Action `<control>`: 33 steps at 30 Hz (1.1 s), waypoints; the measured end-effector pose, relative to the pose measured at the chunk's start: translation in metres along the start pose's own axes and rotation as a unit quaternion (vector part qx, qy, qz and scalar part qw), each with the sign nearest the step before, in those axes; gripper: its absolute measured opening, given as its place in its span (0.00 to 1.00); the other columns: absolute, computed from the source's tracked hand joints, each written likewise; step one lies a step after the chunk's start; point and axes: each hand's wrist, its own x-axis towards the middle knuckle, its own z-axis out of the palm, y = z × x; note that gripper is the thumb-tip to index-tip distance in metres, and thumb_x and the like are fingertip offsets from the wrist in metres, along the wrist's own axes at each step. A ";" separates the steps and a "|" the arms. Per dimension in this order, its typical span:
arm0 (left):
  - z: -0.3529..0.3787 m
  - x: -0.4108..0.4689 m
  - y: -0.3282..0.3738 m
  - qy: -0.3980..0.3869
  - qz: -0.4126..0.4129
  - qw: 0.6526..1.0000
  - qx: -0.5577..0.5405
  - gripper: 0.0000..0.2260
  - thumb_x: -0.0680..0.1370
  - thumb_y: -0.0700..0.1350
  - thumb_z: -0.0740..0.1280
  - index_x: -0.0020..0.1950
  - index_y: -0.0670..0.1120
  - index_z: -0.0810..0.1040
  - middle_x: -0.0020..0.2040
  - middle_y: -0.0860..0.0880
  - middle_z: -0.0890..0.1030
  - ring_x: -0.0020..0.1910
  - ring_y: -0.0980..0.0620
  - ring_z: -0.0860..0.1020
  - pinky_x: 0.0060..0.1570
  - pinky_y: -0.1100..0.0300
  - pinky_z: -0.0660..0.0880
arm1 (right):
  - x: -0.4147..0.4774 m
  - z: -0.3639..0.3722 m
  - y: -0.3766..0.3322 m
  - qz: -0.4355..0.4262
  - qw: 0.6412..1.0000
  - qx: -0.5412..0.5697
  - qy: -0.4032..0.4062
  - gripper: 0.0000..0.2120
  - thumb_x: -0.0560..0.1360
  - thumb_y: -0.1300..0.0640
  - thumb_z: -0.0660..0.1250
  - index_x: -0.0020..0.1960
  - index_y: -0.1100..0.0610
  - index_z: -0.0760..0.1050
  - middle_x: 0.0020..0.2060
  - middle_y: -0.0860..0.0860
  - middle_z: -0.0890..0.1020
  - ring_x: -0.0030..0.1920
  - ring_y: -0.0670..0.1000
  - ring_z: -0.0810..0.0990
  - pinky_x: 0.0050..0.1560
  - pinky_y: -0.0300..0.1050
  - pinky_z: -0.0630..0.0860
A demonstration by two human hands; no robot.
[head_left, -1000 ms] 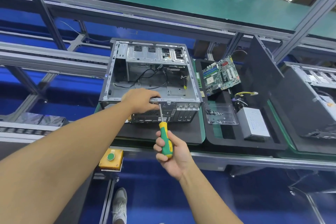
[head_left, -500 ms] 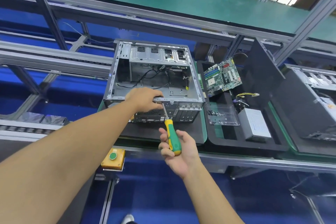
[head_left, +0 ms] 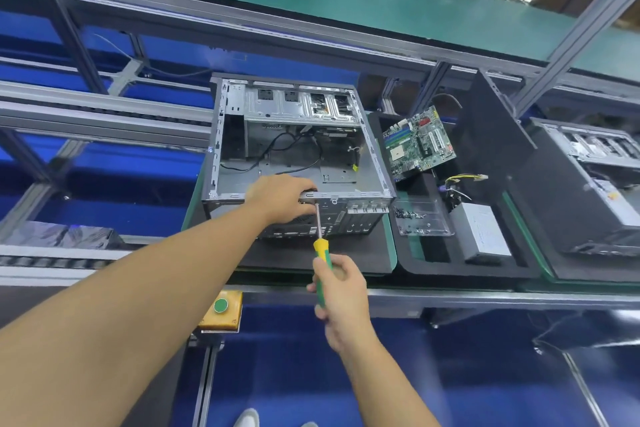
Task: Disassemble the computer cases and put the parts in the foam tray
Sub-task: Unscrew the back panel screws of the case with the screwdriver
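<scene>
Grey steel computer case [head_left: 239,163] lies open side up in the middle of the frame on a dark pad, with the black foam tray [head_left: 450,269] just beside it on the right. My left hand [head_left: 282,199] is curled over the case's near rim and grips it. My right hand [head_left: 343,291] is wrapped round the green-and-yellow screwdriver [head_left: 320,248], whose tip meets the rear panel just under that rim, close beside the left fingers.

The screw itself is hidden from me, so I judge this to be a rear-panel fastener coming out. To do it well, I would set the shaft square to the panel and press along it so the tip cannot slip out. The left hand braces the case against that push, then catches the screw before it drops inside.

Counted:
- Two cases: this one and another at the right edge [head_left: 595,163].
- One tray, holding one motherboard [head_left: 417,146], one power supply [head_left: 483,234] and one clear screw box [head_left: 420,217].
- One screwdriver.
- One dark side panel [head_left: 491,149], standing upright.
</scene>
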 end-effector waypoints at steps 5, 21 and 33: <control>0.000 0.000 0.000 0.018 0.010 1.000 0.005 0.19 0.76 0.67 0.62 0.65 0.63 0.73 0.54 0.57 0.82 0.55 0.50 0.79 0.39 0.57 0.65 | 0.002 -0.007 -0.006 0.272 0.834 0.442 -0.185 0.15 0.75 0.57 0.63 0.58 0.63 0.77 0.40 0.53 0.76 0.34 0.48 0.77 0.14 0.34 0.60; -0.006 -0.002 0.005 -0.022 -0.034 0.999 -0.009 0.22 0.76 0.66 0.65 0.67 0.62 0.73 0.58 0.55 0.81 0.57 0.48 0.78 0.45 0.56 0.71 | 0.013 -0.019 -0.025 0.190 0.957 0.161 -0.149 0.13 0.79 0.53 0.61 0.55 0.61 0.77 0.36 0.54 0.77 0.27 0.49 0.69 0.20 0.38 0.60; -0.002 0.000 0.004 -0.010 -0.030 0.999 0.011 0.20 0.76 0.66 0.65 0.66 0.62 0.73 0.57 0.54 0.82 0.55 0.49 0.79 0.44 0.56 0.73 | 0.020 -0.022 -0.001 -0.098 0.971 -0.211 -0.058 0.07 0.78 0.51 0.65 0.46 0.47 0.66 0.36 0.50 0.76 0.27 0.52 0.77 0.25 0.43 0.72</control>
